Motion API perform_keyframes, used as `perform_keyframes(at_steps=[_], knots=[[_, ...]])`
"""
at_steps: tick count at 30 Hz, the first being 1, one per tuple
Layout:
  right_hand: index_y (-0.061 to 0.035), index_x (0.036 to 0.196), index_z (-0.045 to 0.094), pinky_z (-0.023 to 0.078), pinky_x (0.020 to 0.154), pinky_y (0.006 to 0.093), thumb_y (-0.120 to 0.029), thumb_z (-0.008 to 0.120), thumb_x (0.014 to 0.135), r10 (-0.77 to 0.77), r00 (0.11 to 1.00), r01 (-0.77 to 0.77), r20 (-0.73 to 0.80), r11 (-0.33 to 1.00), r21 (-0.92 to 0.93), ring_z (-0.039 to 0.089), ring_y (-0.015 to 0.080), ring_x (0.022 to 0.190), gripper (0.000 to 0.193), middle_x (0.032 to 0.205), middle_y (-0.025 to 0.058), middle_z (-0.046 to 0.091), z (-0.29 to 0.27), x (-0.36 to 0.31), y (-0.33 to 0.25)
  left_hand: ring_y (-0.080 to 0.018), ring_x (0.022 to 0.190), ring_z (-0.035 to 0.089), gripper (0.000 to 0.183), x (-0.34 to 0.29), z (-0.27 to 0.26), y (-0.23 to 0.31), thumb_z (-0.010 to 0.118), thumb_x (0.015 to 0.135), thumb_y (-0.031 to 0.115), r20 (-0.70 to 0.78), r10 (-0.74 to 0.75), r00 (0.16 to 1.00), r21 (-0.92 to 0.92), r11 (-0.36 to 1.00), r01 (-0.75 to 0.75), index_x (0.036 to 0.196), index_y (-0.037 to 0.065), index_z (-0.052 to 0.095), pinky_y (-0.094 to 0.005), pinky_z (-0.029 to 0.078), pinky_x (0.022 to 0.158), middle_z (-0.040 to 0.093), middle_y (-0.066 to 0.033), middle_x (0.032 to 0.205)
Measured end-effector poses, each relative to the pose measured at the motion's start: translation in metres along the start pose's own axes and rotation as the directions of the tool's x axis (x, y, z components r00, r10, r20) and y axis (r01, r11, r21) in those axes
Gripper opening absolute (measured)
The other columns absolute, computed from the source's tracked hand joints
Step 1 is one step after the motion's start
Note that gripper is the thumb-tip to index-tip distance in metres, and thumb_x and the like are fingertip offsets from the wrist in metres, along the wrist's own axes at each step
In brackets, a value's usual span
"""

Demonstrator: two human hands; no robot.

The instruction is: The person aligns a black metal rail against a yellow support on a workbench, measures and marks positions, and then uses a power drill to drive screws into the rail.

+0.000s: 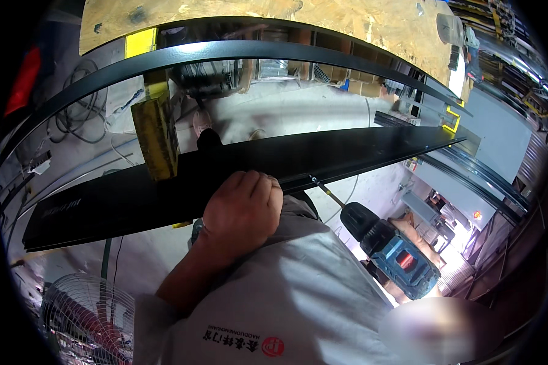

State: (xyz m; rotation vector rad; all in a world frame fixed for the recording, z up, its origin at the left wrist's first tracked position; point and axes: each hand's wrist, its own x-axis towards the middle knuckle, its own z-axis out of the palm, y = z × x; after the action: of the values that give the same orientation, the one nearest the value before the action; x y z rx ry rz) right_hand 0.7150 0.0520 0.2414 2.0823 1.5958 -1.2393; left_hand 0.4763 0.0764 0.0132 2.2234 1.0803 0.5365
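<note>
A long black metal profile (347,146) lies across in front of me, tilted up to the right. My left hand (243,204) is closed in a fist at its near edge. Those fingertips are turned away, so what they hold, if anything, is hidden. My right hand (418,236), mostly hidden behind the tool, is wrapped round a blue and black cordless drill (402,258). Its long driver bit (329,191) points left, with the tip at the profile's near edge, just right of my left fist. Whether the tip touches a screw is too small to tell.
A yellow-black support block (155,137) overlaps the profile on the left; a yellow bracket (452,118) is at its right end. Beyond runs a dark metal bar (225,50) before a wooden board (256,15). A wire-caged fan (88,316) stands lower left; black profiles (475,182) lie right.
</note>
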Motion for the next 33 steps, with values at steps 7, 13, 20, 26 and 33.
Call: perform_keyframes(at_steps=[7,13,20,26,33], knots=[[-0.0026,0.140,0.048,0.054,0.081,0.0280,-0.021,0.079,0.077,0.137,0.976,-0.174,0.170,0.957,0.230,0.067,0.0160,0.088,0.072,0.104,0.0062,0.069,-0.017,0.018,-0.032,-0.0211,0.068,0.057,0.002,0.006,0.003,-0.002,0.065,0.075,-0.001,-0.129,0.033,0.991,-0.008,0.999,-0.034,0.076,-0.002,0.063,-0.0305,0.050,0.061,0.058,-0.0100,0.073],[-0.0001,0.131,0.053,0.051,0.082,0.0243,-0.019,0.073,0.090,0.221,0.945,-0.309,0.240,0.843,0.441,0.063,0.0120,0.091,0.050,0.110,0.0045,0.066,-0.005,0.009,-0.030,-0.0197,0.066,0.058,0.003,0.008,0.004,-0.005,0.065,0.078,-0.002,-0.120,0.062,0.991,0.034,0.998,-0.059,0.075,-0.002,0.063,-0.0286,0.050,0.060,0.059,-0.0097,0.071],[0.0015,0.108,0.065,0.054,0.054,0.0271,-0.022,0.065,0.096,0.269,0.951,-0.304,0.149,0.899,0.315,0.067,0.0154,0.062,0.026,0.084,0.0071,0.072,-0.003,0.015,-0.035,-0.0190,0.066,0.060,0.008,0.012,0.001,-0.007,0.062,0.081,-0.001,-0.075,0.083,0.994,0.068,0.995,-0.078,0.074,-0.004,0.066,-0.0266,0.051,0.061,0.062,-0.0119,0.071],[0.0031,0.145,0.045,0.053,0.054,0.0343,-0.036,0.071,0.083,-0.183,0.958,0.154,0.219,0.978,0.143,0.066,0.0243,0.058,0.078,0.077,0.0149,0.067,-0.017,0.036,-0.027,-0.0190,0.065,0.060,0.012,0.010,-0.001,-0.008,0.058,0.081,0.001,-0.031,0.076,0.997,0.085,0.994,-0.073,0.077,-0.005,0.067,-0.0262,0.052,0.063,0.063,-0.0125,0.072],[0.0051,0.139,0.050,0.051,0.050,0.0330,-0.009,0.077,0.076,-0.270,0.933,0.261,0.239,0.963,0.067,0.064,0.0216,0.055,0.071,0.076,0.0104,0.067,-0.019,0.050,-0.030,-0.0182,0.065,0.059,0.013,0.006,0.000,-0.006,0.057,0.080,0.002,-0.014,0.072,0.997,0.128,0.989,-0.069,0.077,-0.005,0.068,-0.0266,0.052,0.064,0.063,-0.0121,0.071]])
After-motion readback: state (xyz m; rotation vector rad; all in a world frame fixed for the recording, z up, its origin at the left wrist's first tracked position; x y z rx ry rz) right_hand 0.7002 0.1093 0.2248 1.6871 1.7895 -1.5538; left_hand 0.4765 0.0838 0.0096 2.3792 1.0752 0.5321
